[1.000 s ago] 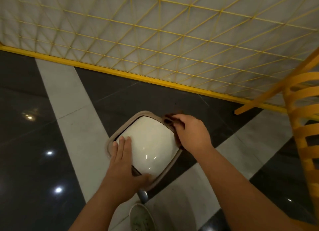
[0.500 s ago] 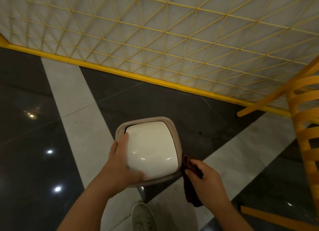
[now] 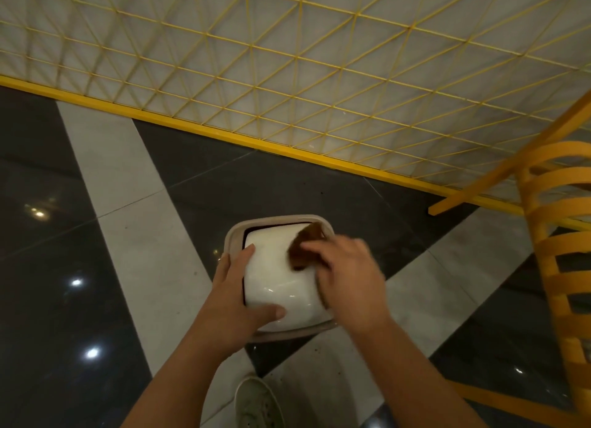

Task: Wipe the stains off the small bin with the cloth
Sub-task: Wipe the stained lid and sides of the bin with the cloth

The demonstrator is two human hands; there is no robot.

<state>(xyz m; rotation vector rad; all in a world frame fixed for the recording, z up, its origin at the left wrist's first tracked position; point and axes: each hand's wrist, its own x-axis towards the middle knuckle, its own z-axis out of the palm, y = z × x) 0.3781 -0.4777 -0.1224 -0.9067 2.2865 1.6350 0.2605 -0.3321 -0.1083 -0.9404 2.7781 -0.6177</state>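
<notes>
Polished floor (image 3: 80, 267) in dark and pale grey tile carries the work; ceiling lights reflect off it. Nearest the camera, a pale shoe (image 3: 259, 405) stands on the pale strip, directly below the small bin (image 3: 278, 283).

The bin stands on the floor between the two forearms. Its glossy white domed lid (image 3: 275, 280) sits inside a beige rim (image 3: 230, 235). Judged by appearance it is light, rigid plastic, smooth and slippery, and the lid may tip under pressure; it would likely slide on the tile if wiped unbraced. The rim and lid edge look like the soundest places to hold.

The left hand (image 3: 233, 296) holds the lid's left and near edges, thumb curled along the near edge and fingers laid up the left side, steadying it. The right hand (image 3: 345, 274), motion-blurred, grips the brown cloth (image 3: 303, 248) and presses it on the far right part of the lid, touching the rim corner. The cloth is soft and crumpled, conforming to the curve. No stains are legible on the lid.

Right of the bin stands a yellow slatted chair (image 3: 556, 267). Farthest off, a yellow wire lattice panel (image 3: 287, 76) runs along a yellow base rail (image 3: 224, 136).
</notes>
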